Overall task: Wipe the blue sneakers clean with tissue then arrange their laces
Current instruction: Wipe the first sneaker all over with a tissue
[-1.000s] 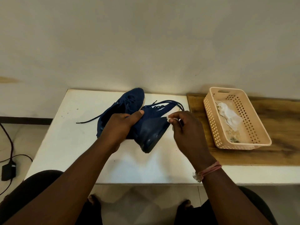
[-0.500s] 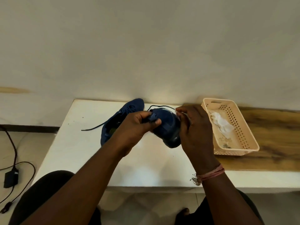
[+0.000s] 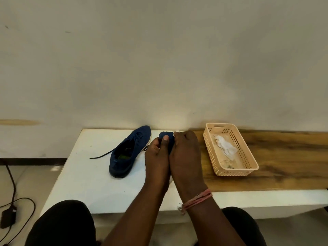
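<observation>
One blue sneaker lies on the white table, toe towards the wall, with a dark lace trailing left. The second blue sneaker is mostly hidden behind both hands; only a blue part shows above them. My left hand grips this sneaker, thumb up on the blue fabric. My right hand is curled against the sneaker's right side, and a sliver of white tissue shows at its fingertips.
A peach perforated basket with crumpled used tissue stands on the wooden board to the right. A wall rises right behind the table. A black adapter and cable lie on the floor at left. My knees are below the table edge.
The held sneaker has turned and come down closer to the table, and both hands now cover most of it. The view has tilted, showing the other sneaker fully.
</observation>
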